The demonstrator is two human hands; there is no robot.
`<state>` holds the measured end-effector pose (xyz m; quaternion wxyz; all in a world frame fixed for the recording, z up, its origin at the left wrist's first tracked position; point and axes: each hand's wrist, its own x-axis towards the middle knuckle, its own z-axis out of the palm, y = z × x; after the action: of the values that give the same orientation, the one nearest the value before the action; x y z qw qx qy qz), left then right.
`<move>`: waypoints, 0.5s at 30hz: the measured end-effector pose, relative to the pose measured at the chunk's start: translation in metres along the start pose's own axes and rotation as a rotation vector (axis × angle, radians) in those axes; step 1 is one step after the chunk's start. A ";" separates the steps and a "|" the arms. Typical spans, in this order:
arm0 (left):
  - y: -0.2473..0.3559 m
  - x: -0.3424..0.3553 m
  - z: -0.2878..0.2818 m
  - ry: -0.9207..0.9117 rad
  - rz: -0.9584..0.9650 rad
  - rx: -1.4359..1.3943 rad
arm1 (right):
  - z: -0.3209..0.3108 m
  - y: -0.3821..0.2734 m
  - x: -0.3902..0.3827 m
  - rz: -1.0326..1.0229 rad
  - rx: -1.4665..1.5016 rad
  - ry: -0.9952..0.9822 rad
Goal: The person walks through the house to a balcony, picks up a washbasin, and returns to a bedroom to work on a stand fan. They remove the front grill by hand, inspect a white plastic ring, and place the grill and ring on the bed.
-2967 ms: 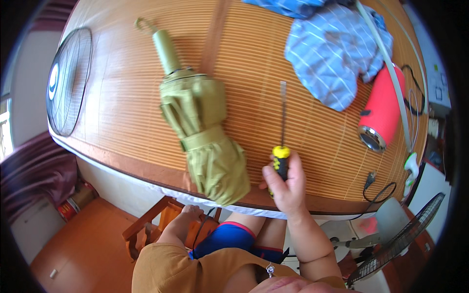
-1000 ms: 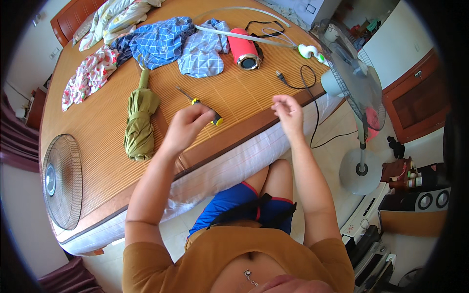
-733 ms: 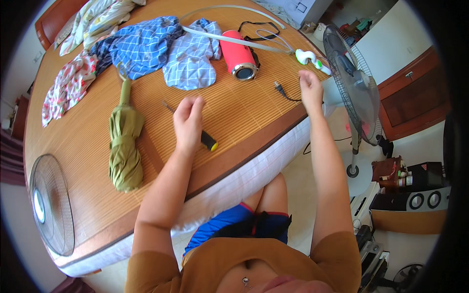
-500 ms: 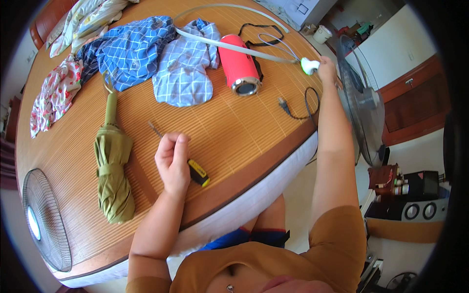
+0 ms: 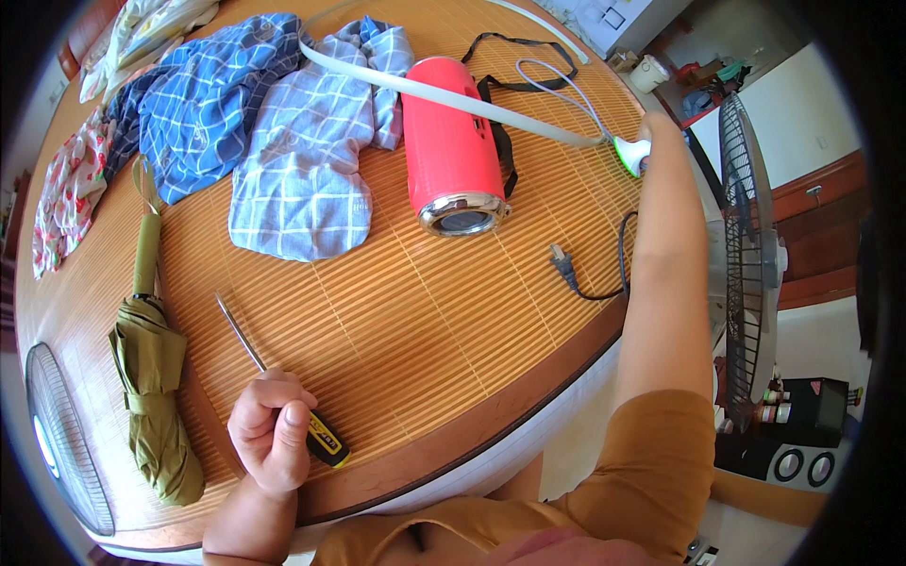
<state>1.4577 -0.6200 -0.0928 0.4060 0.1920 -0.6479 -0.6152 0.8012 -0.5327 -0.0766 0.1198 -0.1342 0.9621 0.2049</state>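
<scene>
Yellow and black, one screwdriver [image 5: 328,445] sits at lower left, long axis slanting, tip toward the upper left. Your left hand [image 5: 271,429] covers its middle, fingers curled; whether they grip it cannot be told. At upper right your right hand [image 5: 655,128] is at one white-and-green device [image 5: 631,156]; your wrist hides those fingers, so their hold cannot be told either. Beyond you have one black plug [image 5: 565,268] right of centre, one red cylinder [image 5: 451,141] crossed by one pale strip [image 5: 538,126], two blue checked cloths [image 5: 307,160] at upper left, one olive umbrella [image 5: 154,377] at left, one round grille [image 5: 68,439] at lower left and one fan [image 5: 741,255] at right.
</scene>
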 end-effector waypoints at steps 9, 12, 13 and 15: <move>0.002 0.007 0.000 -0.058 -0.006 0.023 | 0.014 0.019 0.043 0.073 0.103 0.007; 0.000 0.004 -0.002 -0.017 0.001 0.048 | 0.002 -0.042 -0.005 0.031 -0.075 0.037; -0.001 0.003 -0.003 -0.019 0.004 0.048 | 0.000 -0.049 -0.022 0.029 -0.162 0.063; -0.002 0.003 -0.003 -0.051 0.019 0.030 | 0.003 -0.034 -0.038 0.026 -0.177 0.080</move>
<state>1.4576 -0.6243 -0.0944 0.3922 0.1760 -0.6691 -0.6063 0.8476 -0.5535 -0.0810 0.0662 -0.1396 0.9460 0.2851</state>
